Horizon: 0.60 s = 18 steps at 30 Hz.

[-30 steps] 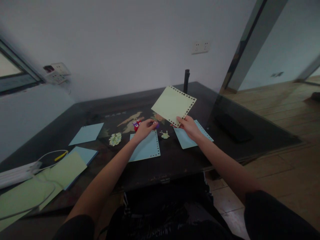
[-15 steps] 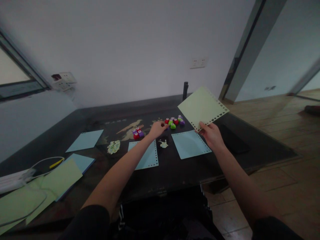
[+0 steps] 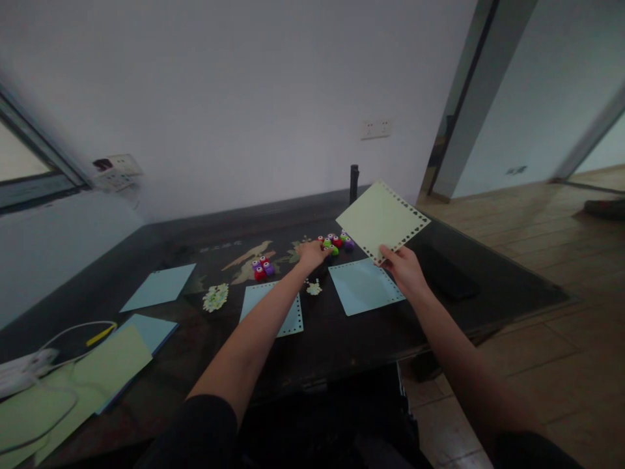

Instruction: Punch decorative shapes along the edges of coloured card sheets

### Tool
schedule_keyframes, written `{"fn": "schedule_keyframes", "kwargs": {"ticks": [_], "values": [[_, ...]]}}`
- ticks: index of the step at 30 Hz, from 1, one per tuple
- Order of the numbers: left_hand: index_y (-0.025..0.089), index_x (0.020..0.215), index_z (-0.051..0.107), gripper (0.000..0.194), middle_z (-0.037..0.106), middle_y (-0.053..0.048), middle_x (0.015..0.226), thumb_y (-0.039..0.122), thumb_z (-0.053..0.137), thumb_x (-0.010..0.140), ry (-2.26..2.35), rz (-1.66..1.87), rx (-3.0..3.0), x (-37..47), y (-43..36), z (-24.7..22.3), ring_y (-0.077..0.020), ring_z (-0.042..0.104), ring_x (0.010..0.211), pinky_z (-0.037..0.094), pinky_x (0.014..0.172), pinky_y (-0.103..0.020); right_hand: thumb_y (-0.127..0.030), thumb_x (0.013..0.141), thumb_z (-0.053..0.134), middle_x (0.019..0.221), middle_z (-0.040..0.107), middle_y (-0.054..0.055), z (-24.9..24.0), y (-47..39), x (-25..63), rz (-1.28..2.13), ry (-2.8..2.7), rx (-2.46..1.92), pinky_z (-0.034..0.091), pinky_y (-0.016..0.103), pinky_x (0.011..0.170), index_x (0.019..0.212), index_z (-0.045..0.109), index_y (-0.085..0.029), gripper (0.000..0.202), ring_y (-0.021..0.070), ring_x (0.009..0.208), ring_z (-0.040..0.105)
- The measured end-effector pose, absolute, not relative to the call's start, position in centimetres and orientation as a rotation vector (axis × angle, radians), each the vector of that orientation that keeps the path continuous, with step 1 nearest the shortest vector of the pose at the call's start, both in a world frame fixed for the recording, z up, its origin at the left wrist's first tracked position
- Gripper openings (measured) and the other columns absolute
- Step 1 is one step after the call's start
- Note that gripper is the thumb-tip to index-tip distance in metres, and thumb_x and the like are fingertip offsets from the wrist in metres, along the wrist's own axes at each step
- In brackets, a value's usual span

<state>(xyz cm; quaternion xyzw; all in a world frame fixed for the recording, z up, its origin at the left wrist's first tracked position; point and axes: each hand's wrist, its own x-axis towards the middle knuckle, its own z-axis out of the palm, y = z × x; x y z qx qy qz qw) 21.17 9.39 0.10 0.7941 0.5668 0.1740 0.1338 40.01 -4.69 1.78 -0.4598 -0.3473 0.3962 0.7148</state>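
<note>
**Green sheet [image 3: 383, 220] held up at right**

Your right hand [image 3: 405, 268] pinches its near corner, over the right blue sheet [image 3: 366, 286]. Your left hand [image 3: 312, 255] is at the colorful eyed pieces [image 3: 336, 241]; you can't tell whether it grips one.

Dark table [image 3: 351, 342] (bird motif), blue sheets [image 3: 364, 286] on it.

Both bare arms stretch forward from dark short sleeves, the left hand [image 3: 313, 254] reaching out low with its fingers bent inward, the right hand [image 3: 401, 266] raised a little to the side, thumb closed against the fingers
</note>
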Motion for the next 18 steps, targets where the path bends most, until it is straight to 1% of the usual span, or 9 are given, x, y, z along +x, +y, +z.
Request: {"fn": "schedule_keyframes", "kwargs": {"ticks": [6, 10, 14, 18], "values": [[0.015, 0.083, 0.064, 0.033, 0.069, -0.011, 0.088, 0.047, 0.056, 0.081, 1.667, 0.511, 2.304, 22.5, 10.0, -0.1, -0.0223, 0.063, 0.084, 0.042, 0.072, -0.029, -0.042, 0.051, 0.079, 0.065, 0.066, 0.001, 1.9, -4.8, 39.9, 0.863, -0.788, -1.054, 0.050, 0.029, 0.053, 0.071, 0.064, -0.017, 0.036, 0.0141, 0.055, 0.057], [0.017, 0.088, 0.062, 0.032, 0.069, -0.009, 0.090, 0.048, 0.059, 0.079, 1.677, 0.555, 2.300, 22.1, 9.9, -0.4, -0.0209, 0.062, 0.086, 0.042, 0.074, -0.028, -0.044, 0.051, 0.078, 0.066, 0.066, 0.001, 1.8, -4.7, 39.8, 0.845, -0.810, -1.082, 0.050, 0.029, 0.054, 0.074, 0.063, -0.017, 0.039, 0.0146, 0.056, 0.057], [0.017, 0.085, 0.062, 0.028, 0.069, -0.008, 0.088, 0.044, 0.060, 0.079, 1.631, 0.603, 2.321, 21.2, 9.8, -0.6, -0.0206, 0.062, 0.084, 0.043, 0.074, -0.028, -0.047, 0.055, 0.076, 0.067, 0.066, 0.002, 1.6, -4.7, 39.9, 0.820, -0.857, -1.105, 0.051, 0.031, 0.057, 0.075, 0.063, -0.017, 0.039, 0.0154, 0.057, 0.058], [0.016, 0.091, 0.062, 0.031, 0.068, -0.008, 0.091, 0.044, 0.058, 0.080, 1.563, 0.679, 2.336, 19.9, 9.5, -0.7, -0.0193, 0.062, 0.084, 0.044, 0.074, -0.027, -0.047, 0.055, 0.075, 0.068, 0.067, 0.003, 1.3, -4.6, 40.0, 0.834, -0.877, -1.129, 0.050, 0.031, 0.056, 0.077, 0.063, -0.016, 0.040, 0.0160, 0.058, 0.059]]}}
